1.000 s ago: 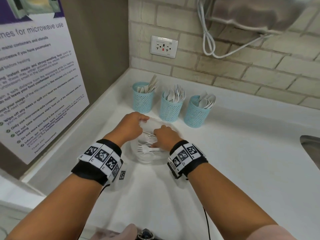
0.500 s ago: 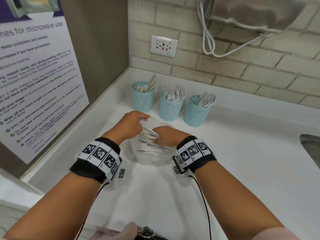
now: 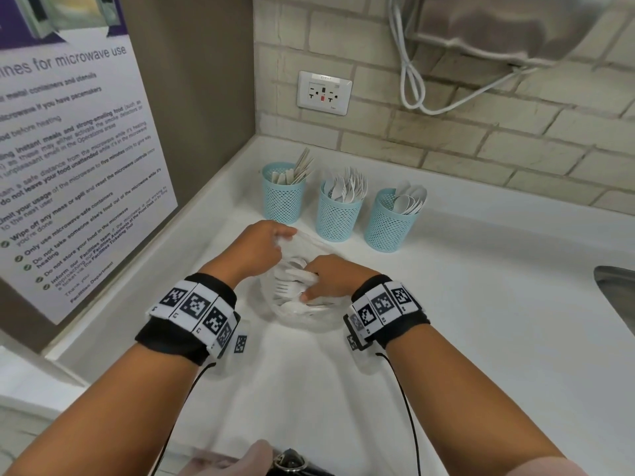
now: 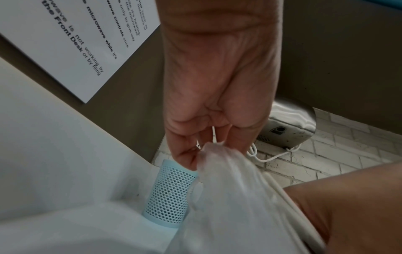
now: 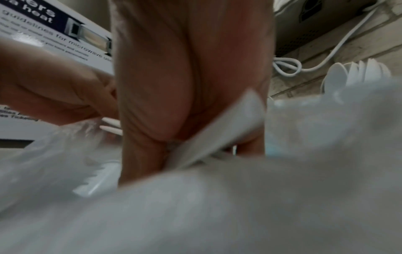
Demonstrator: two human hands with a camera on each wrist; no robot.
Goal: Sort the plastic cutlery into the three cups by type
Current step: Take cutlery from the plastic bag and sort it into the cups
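Three blue mesh cups stand at the back of the white counter: the left cup (image 3: 283, 197) holds knives, the middle cup (image 3: 340, 214) forks, the right cup (image 3: 390, 225) spoons. In front of them lies a clear plastic bag (image 3: 302, 319) of white cutlery (image 3: 287, 290). My left hand (image 3: 283, 235) pinches the bag's upper edge, and the left wrist view shows that pinch (image 4: 202, 149) beside the left cup (image 4: 169, 192). My right hand (image 3: 309, 286) is inside the bag, fingers curled round a white utensil (image 5: 217, 134); its type is hidden.
A poster (image 3: 68, 166) covers the left wall. A wall socket (image 3: 324, 92), a looped white cable (image 3: 412, 80) and a metal appliance (image 3: 515, 25) hang above the cups. A steel sink edge (image 3: 615, 297) lies at far right, with bare counter (image 3: 481, 338) between.
My right wrist has rolled while the hand dug among the cutlery in the bag, and the pieces shifted. The left hand keeps hold of the bag's edge in the same place.
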